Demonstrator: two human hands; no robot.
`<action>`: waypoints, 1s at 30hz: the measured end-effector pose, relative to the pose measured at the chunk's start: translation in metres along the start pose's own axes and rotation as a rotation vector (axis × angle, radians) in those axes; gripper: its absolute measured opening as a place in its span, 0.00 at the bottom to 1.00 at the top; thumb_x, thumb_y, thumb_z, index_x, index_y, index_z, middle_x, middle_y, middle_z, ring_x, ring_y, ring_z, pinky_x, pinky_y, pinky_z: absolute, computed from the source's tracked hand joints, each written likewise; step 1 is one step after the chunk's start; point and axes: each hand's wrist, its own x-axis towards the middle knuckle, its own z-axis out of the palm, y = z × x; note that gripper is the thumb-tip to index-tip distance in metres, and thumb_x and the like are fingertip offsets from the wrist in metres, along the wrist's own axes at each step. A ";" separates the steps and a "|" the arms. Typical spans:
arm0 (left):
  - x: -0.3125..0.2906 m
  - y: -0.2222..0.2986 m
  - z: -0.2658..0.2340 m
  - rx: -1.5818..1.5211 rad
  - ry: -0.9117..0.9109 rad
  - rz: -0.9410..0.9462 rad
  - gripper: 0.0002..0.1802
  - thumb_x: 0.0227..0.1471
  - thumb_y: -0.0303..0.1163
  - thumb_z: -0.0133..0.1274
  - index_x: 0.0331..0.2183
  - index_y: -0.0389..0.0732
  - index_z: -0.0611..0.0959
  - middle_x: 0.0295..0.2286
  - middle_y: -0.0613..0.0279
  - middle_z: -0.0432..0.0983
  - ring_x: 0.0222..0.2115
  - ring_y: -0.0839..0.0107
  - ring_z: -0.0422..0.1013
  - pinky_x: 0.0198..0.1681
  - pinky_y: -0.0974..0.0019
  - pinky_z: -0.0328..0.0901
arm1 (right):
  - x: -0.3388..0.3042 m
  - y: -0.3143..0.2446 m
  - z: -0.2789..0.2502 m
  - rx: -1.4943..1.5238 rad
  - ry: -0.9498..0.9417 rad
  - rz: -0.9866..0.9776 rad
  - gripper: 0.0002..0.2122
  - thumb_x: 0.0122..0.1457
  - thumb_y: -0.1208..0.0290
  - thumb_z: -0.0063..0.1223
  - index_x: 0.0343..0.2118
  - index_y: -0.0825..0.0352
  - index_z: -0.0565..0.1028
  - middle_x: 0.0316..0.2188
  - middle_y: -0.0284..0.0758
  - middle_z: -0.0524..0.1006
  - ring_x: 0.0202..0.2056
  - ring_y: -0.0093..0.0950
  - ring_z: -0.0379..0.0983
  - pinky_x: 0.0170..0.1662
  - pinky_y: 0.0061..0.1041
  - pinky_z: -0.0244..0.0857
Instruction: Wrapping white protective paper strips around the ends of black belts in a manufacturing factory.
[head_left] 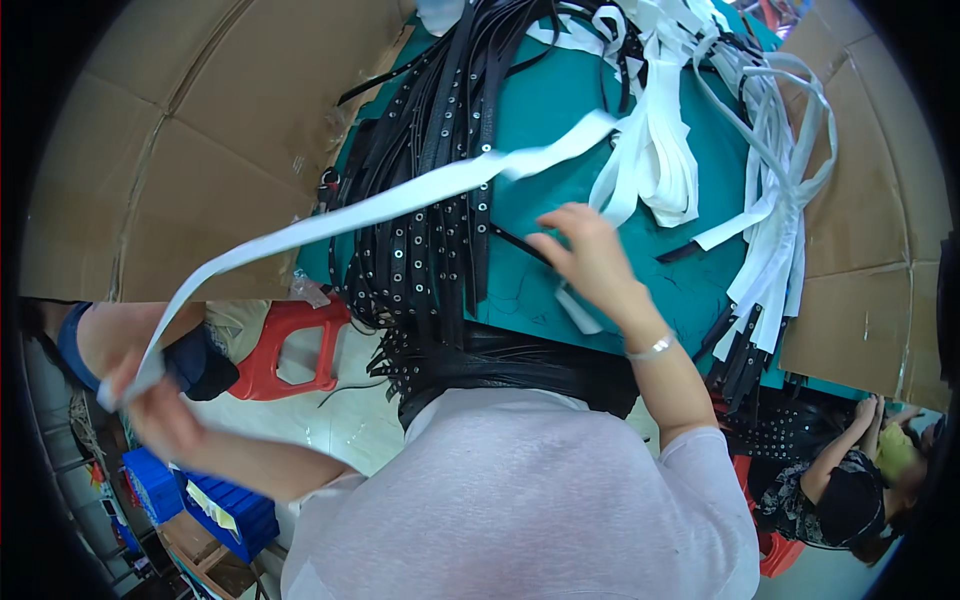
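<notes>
My left hand (pixel 160 410), blurred by motion, is out at the far left, closed on one end of a long white strip (pixel 340 222). From there the strip arcs up and across a pile of black straps with metal eyelets (pixel 420 220); its other end hangs loose near a bundle of white strips (pixel 665 160). Over the near part of the green table my right hand (pixel 590 255) has thumb and forefinger apart, with no object visible between them. A thin black strap (pixel 515 242) runs to beneath this hand, and a short white piece (pixel 578 312) lies just nearer.
Another bundle of white strips with black ends (pixel 770 240) hangs along the table's right side. Cardboard walls (pixel 230 130) flank the green table (pixel 550 90). Black straps lie across my lap. A red stool (pixel 300 345) and blue crates (pixel 225 510) stand left; other people sit on both sides.
</notes>
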 end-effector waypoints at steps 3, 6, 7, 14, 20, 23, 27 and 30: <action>-0.039 0.086 0.044 0.373 0.101 0.302 0.19 0.54 0.20 0.40 0.49 0.30 0.66 0.39 0.50 0.68 0.46 0.61 0.64 0.54 0.57 0.55 | 0.018 0.013 0.046 -0.133 -0.105 -0.019 0.13 0.46 0.69 0.59 0.32 0.72 0.76 0.30 0.42 0.74 0.38 0.39 0.69 0.40 0.33 0.64; -0.074 0.192 0.068 1.013 0.354 0.829 0.18 0.50 0.22 0.50 0.44 0.28 0.72 0.39 0.48 0.71 0.41 0.59 0.67 0.50 0.57 0.61 | 0.032 0.012 0.053 -0.209 -0.245 -0.044 0.06 0.46 0.72 0.57 0.24 0.70 0.75 0.29 0.43 0.74 0.34 0.41 0.72 0.38 0.37 0.67; -0.081 0.195 0.073 1.021 0.363 0.847 0.18 0.50 0.22 0.50 0.44 0.28 0.72 0.39 0.48 0.71 0.41 0.59 0.67 0.50 0.57 0.61 | 0.037 0.017 0.058 -0.168 -0.220 -0.069 0.06 0.47 0.72 0.55 0.24 0.70 0.76 0.27 0.44 0.75 0.31 0.43 0.73 0.37 0.38 0.68; -0.043 0.000 0.147 1.801 0.528 0.873 0.15 0.43 0.27 0.48 0.35 0.32 0.78 0.31 0.49 0.72 0.33 0.66 0.70 0.32 0.69 0.68 | 0.094 0.026 0.072 0.187 -0.173 0.343 0.11 0.45 0.66 0.56 0.24 0.71 0.76 0.18 0.44 0.74 0.23 0.36 0.73 0.30 0.32 0.65; -0.043 -0.250 0.106 1.013 -0.269 -0.791 0.08 0.37 0.21 0.61 0.26 0.37 0.81 0.23 0.66 0.76 0.24 0.79 0.71 0.28 0.76 0.65 | 0.056 0.025 0.007 1.169 -0.079 0.548 0.11 0.56 0.64 0.50 0.35 0.67 0.70 0.26 0.34 0.77 0.24 0.16 0.68 0.22 0.16 0.58; -0.074 -0.303 0.073 0.665 -0.245 -0.887 0.05 0.44 0.20 0.58 0.29 0.33 0.81 0.25 0.61 0.78 0.27 0.78 0.73 0.31 0.76 0.67 | 0.001 0.009 -0.014 1.205 -0.343 0.503 0.10 0.59 0.64 0.46 0.35 0.67 0.70 0.26 0.36 0.78 0.22 0.16 0.68 0.21 0.15 0.59; -0.098 -0.320 0.075 0.587 -0.098 -1.052 0.14 0.45 0.18 0.56 0.38 0.33 0.75 0.27 0.56 0.78 0.28 0.76 0.74 0.31 0.75 0.69 | -0.038 0.009 -0.033 1.471 -0.421 0.563 0.10 0.60 0.67 0.47 0.33 0.70 0.72 0.27 0.41 0.78 0.20 0.17 0.70 0.18 0.10 0.58; -0.107 -0.322 0.081 0.672 -0.139 -1.096 0.18 0.41 0.17 0.59 0.37 0.35 0.72 0.26 0.55 0.78 0.26 0.75 0.74 0.30 0.75 0.68 | -0.040 0.016 -0.038 1.401 -0.252 0.506 0.07 0.54 0.74 0.53 0.33 0.72 0.74 0.25 0.36 0.77 0.20 0.15 0.68 0.21 0.10 0.60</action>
